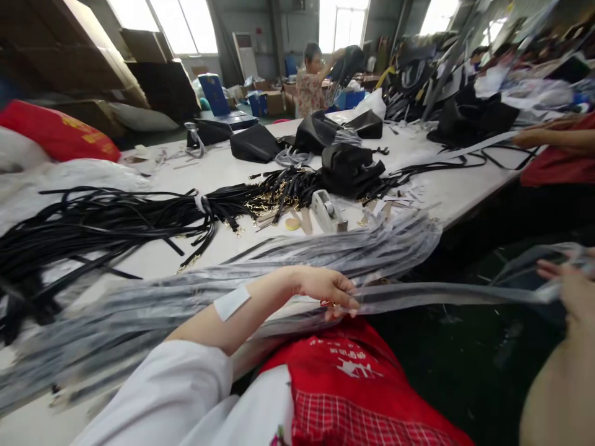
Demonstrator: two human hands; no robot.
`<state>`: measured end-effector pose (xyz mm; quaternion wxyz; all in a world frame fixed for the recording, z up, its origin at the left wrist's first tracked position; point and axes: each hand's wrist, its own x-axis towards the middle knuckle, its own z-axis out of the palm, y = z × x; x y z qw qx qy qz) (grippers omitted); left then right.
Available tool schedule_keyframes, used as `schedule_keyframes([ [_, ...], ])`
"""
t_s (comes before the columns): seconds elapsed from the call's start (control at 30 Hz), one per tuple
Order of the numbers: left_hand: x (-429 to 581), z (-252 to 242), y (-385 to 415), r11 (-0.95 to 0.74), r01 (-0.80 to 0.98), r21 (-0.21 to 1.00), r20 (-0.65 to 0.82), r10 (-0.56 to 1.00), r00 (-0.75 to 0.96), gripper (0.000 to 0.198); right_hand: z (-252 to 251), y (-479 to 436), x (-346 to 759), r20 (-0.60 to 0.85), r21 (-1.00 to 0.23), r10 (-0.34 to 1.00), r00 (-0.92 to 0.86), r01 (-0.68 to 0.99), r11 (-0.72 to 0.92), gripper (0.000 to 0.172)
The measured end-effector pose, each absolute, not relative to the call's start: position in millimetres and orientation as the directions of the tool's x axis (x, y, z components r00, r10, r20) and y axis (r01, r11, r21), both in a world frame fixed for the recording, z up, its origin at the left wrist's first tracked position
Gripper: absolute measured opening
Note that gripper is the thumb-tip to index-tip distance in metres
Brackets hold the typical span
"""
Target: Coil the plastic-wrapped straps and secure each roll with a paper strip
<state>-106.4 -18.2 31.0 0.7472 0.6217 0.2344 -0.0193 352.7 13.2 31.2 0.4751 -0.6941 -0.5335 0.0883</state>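
Note:
My left hand (332, 294) is closed, its fingers pinching one end of a long clear plastic sleeve (427, 295) just above my red apron. A small reddish-gold bit shows between those fingers, too small to name. From there the sleeve stretches across to my right hand (574, 288) at the right edge of the view, which is blurred and partly cut off; it grips the other end, where the film bunches up. Beneath and beyond my left forearm lies a long pile of black straps in clear plastic sleeves (297, 251).
Black straps with gold clasps (153, 214) lie behind the sleeved pile on the white table (181, 167). A tape dispenser (328, 212) and a yellow tape roll (292, 224) stand mid-table, black bags (351, 167) behind. A co-worker's arm (548, 133) reaches in from the right; another person (310, 83) stands at the back.

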Motion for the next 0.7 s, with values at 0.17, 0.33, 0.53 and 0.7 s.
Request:
schedule_keyframes([
  [0.17, -96.4, 27.8, -16.1, 0.233, 0.260, 0.937, -0.317, 0.256, 0.913, 0.046, 21.0, -10.5, 269.0, 0.275, -0.702, 0.954, 0.123, 0.703, 0.112, 0.028],
  [0.33, -88.8, 29.6, -13.2, 0.209, 0.187, 0.960, -0.247, 0.313, 0.917, 0.031, 8.0, -34.7, 175.6, -0.041, -0.934, 0.730, -0.682, 0.285, 0.215, 0.057],
  [0.53, -104.8, 33.4, -11.2, 0.184, 0.216, 0.959, -0.263, 0.298, 0.918, 0.013, -5.5, -23.5, 170.4, -0.009, -0.933, 0.754, -0.656, 0.277, 0.230, 0.028],
  [0.7, -108.7, 42.5, -9.1, 0.157, 0.182, 0.971, -0.223, 0.314, 0.923, 0.028, -4.9, -25.2, 157.7, 0.005, -0.882, 0.670, -0.743, 0.312, 0.353, 0.046],
])
